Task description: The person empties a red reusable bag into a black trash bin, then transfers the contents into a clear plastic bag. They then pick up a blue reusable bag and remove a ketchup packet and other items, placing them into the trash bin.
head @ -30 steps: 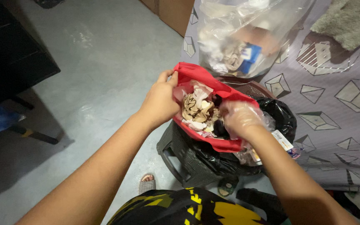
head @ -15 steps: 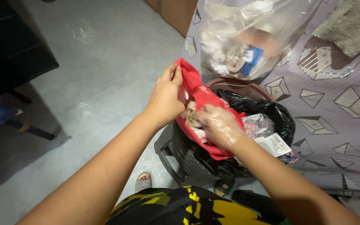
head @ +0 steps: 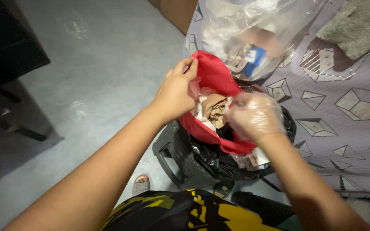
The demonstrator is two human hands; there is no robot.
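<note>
The room is dim. Soft light falls on the grey floor (head: pixel 108 55) and makes pale shiny spots there. The far left corner is very dark. The clear plastic bag (head: pixel 253 34) shines with white glare. The right hand (head: pixel 255 116) in its thin glove looks blurry. The arms look stretched near the bottom edge. The red bag (head: pixel 215 77) looks bright.

Left hand (head: pixel 175 92) on red bag (head: pixel 214 77) — gloved right hand (head: pixel 253 115) inside.
</note>
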